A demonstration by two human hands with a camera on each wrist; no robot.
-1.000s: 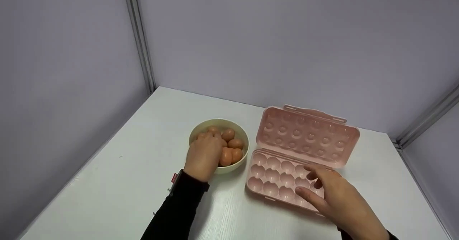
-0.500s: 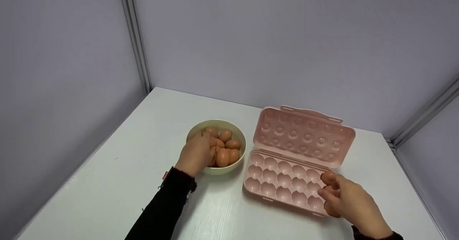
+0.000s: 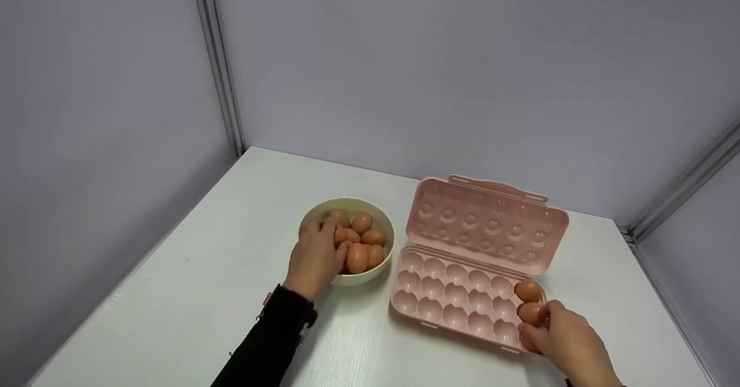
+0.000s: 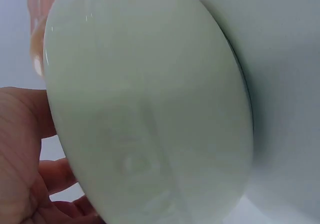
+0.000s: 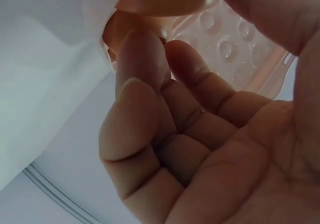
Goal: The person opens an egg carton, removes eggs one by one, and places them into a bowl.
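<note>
Two hands working between egg bowl and egg tray.
Left hand [image 3: 315, 257] reaches into the cream bowl [image 3: 312, 213], fingers curled around an egg there; right hand [image 3: 563, 341] pinches an egg [image 3: 529, 313] over the pink tray [image 3: 457, 309]'s right-end cups, seating it beside another near the bench [image 3: 191, 294]'s right edge.

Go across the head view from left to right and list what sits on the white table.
Left hand reaching into the bowl → cream bowl of brown eggs → pink egg tray with its lid open → two eggs in the tray's right end → right hand.
</note>
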